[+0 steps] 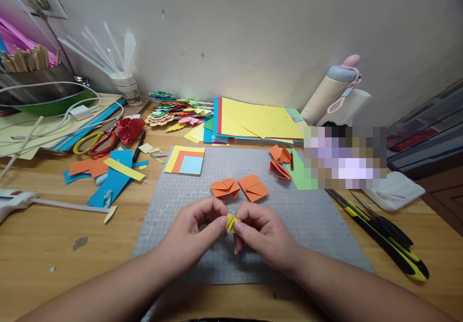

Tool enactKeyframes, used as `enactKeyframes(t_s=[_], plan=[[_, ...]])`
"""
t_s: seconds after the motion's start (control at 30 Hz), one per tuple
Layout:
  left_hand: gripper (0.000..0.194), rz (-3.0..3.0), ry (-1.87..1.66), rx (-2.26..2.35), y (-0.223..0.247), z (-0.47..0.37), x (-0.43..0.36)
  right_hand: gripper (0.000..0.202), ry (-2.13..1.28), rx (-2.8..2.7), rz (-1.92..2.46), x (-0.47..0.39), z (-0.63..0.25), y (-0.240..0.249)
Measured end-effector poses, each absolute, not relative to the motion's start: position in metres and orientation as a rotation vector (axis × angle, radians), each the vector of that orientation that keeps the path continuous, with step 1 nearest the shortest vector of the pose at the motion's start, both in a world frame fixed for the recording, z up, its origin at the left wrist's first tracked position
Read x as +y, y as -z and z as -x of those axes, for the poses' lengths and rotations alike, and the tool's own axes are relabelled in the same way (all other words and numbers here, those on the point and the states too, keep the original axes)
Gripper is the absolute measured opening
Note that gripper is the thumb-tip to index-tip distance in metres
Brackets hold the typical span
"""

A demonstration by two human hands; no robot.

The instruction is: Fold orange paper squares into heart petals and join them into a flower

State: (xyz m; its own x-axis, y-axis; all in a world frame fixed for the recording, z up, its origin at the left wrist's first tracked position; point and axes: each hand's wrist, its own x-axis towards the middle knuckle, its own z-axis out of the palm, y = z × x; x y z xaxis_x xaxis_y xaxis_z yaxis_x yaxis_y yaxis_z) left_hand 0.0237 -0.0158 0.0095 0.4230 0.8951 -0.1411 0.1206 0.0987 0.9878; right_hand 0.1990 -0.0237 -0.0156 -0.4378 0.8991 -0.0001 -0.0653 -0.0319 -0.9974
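Note:
Between my two hands is a small piece of folded yellow paper point(231, 223), creased into pleats. My left hand point(200, 225) pinches its left side between thumb and fingers. On the other side, my right hand point(260, 233) pinches it the same way. Both hands are just above a grey cutting mat point(195, 269). Right beyond the fingers lie two folded orange paper pieces, one on the left point(224, 188) and a heart-shaped one point(253, 188) on the right. More folded orange paper point(280, 169) sits farther back. A stack of yellow, orange and blue squares point(191, 164) rests at the mat's far left.
Scissors point(103, 141), blue paper strips point(112, 180) and a glue gun point(16, 199) lie at left. A yellow-black utility knife point(388, 245) and black scissors point(392, 230) are at right. Behind stand coloured sheets point(253, 117), a bottle point(327, 90) and a paper cup point(128, 90) of glue sticks.

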Motion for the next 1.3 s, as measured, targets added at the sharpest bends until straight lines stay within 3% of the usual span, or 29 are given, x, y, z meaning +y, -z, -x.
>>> enactKeyframes(t_s=[0.27, 0.37, 0.5, 0.63, 1.07, 1.3], plan=[[0.008, -1.731, -0.719, 1.226, -0.004, -0.025, -0.02, 0.021, -1.548, -1.51, 1.031, -0.026, -0.197, 0.016], [0.012, -1.571, -0.763, 1.209, -0.003, -0.023, -0.017, 0.019, -1.508, -1.517, 1.087, -0.025, -0.197, 0.015], [0.019, -1.13, -0.743, 1.001, -0.002, -0.023, -0.01, 0.014, -1.716, -1.336, 0.98, -0.024, -0.198, 0.016], [0.021, -1.053, -0.657, 0.928, -0.004, -0.023, -0.008, 0.012, -1.798, -1.304, 0.895, -0.023, -0.2, 0.019], [0.015, -1.484, -0.579, 1.062, -0.012, -0.024, -0.014, 0.019, -1.453, -1.731, 1.005, -0.026, -0.2, 0.012], [0.021, -1.847, -0.444, 1.059, -0.006, -0.022, -0.019, 0.019, -1.348, -1.841, 1.071, -0.026, -0.198, 0.015]])
